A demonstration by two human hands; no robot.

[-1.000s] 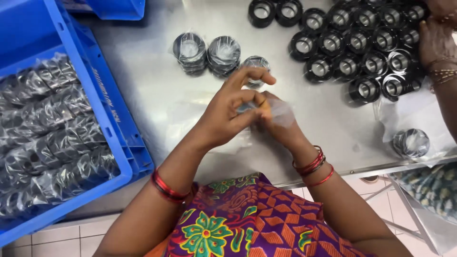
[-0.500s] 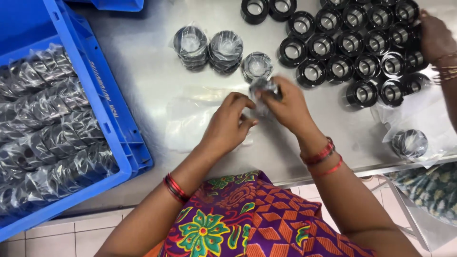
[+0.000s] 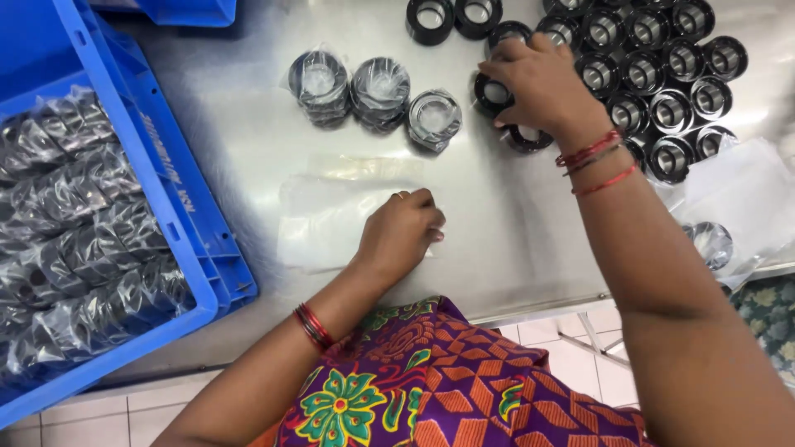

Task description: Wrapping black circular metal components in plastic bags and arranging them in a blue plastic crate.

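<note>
My right hand [image 3: 542, 83] reaches out to a cluster of black metal rings [image 3: 662, 74] at the far right of the steel table [image 3: 240, 157]. Its fingers close around one black ring [image 3: 495, 93] at the cluster's near left edge. Closer to me, my left hand [image 3: 406, 232] rests curled on a small stack of clear plastic bags [image 3: 331, 215], pinching their right edge. Three rings wrapped in clear bags [image 3: 381, 83] stand in a row just beyond the loose bags.
A large blue crate [image 3: 178, 207] full of bagged rings fills the left side. Another blue crate [image 3: 190, 10] sits at the top edge. More plastic sheets [image 3: 745, 194] and one bagged ring [image 3: 710, 242] lie at the right table edge.
My hands were together over a bagged ring. That ring now stands with the other bagged ones, my right hand has reached out to the black rings, and my left has dropped onto the bags.
</note>
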